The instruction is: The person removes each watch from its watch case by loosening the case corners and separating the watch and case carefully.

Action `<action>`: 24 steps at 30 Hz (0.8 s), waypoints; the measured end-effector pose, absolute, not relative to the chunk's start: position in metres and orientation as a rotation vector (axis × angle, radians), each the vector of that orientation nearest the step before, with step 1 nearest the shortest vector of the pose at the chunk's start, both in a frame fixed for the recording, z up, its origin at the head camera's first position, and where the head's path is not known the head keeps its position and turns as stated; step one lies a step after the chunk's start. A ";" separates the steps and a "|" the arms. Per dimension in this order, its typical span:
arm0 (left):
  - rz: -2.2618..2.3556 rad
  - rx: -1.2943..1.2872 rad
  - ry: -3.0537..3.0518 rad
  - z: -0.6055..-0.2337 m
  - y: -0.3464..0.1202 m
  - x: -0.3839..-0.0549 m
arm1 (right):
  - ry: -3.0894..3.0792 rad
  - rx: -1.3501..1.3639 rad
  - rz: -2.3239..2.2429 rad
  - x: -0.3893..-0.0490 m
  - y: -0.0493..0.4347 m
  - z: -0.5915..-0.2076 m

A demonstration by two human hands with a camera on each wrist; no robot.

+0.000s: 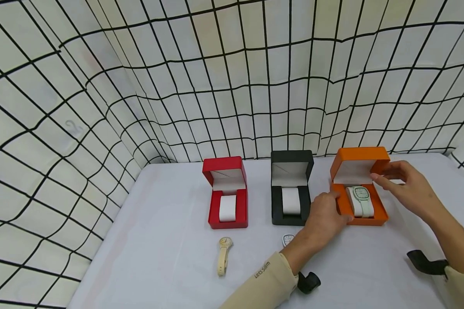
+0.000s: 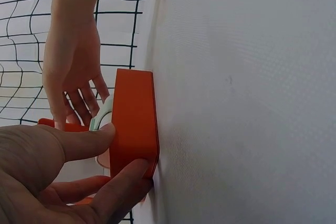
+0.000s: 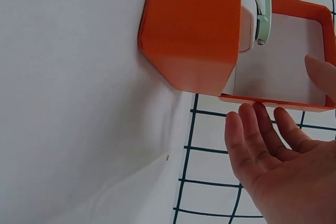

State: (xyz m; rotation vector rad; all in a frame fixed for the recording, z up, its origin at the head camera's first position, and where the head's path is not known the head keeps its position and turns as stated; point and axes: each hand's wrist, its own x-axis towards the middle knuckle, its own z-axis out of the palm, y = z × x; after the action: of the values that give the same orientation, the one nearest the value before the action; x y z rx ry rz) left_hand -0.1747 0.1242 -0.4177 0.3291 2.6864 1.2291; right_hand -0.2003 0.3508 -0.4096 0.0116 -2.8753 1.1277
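An orange watch box (image 1: 379, 219) stands with its lid (image 1: 363, 153) raised. On the white cushion inside it sits a pale green watch (image 1: 361, 194). My left hand (image 1: 326, 216) grips the box at its left front corner, thumb over the rim and fingers along the outer side, as the left wrist view also shows. By the lid's right edge is my right hand (image 1: 410, 189), its thumb at the inner side and its fairly straight fingers (image 3: 251, 129) outside the edge. In the right wrist view the watch strap (image 3: 262, 24) curves over the cushion.
Left of the orange box stand an open dark watch box (image 1: 276, 214) and an open red watch box (image 1: 214, 214), each with a white cushion. A cream watch (image 1: 223, 257) lies in front. Another watch (image 1: 288, 239) is partly hidden by my left forearm. Black grid netting (image 1: 268, 81) rises behind.
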 end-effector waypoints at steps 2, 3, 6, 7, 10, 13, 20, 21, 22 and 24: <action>1.235 0.332 2.684 -0.418 0.124 -0.175 | -2.884 0.002 1.117 -0.199 0.351 -0.410; 1.234 0.333 2.686 -0.418 0.124 -0.175 | -2.890 -0.004 1.105 -0.198 0.351 -0.410; 1.239 0.334 2.683 -0.418 0.124 -0.175 | -2.894 0.002 1.076 -0.197 0.352 -0.411; 1.239 0.335 2.684 -0.418 0.124 -0.174 | -2.893 0.009 1.069 -0.197 0.352 -0.412; 1.239 0.338 2.686 -0.418 0.124 -0.174 | -2.893 0.041 1.042 -0.196 0.353 -0.413; 1.235 0.345 2.693 -0.418 0.124 -0.174 | -2.902 0.075 1.008 -0.195 0.353 -0.415; 1.205 0.360 2.717 -0.419 0.124 -0.175 | -2.954 0.114 1.000 -0.193 0.351 -0.419; 1.202 0.361 2.719 -0.419 0.124 -0.175 | -2.957 0.123 1.007 -0.193 0.350 -0.420; 1.199 0.360 2.720 -0.419 0.124 -0.175 | -2.964 0.128 1.013 -0.192 0.350 -0.420; 1.198 0.362 2.721 -0.419 0.124 -0.176 | -2.979 0.132 1.024 -0.192 0.349 -0.420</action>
State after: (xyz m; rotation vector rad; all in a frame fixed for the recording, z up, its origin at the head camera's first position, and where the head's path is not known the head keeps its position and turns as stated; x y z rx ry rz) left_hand -0.1758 0.1241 -0.4193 0.3616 2.7212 1.1981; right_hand -0.1923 0.3486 -0.4202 0.1316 -2.9790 1.0237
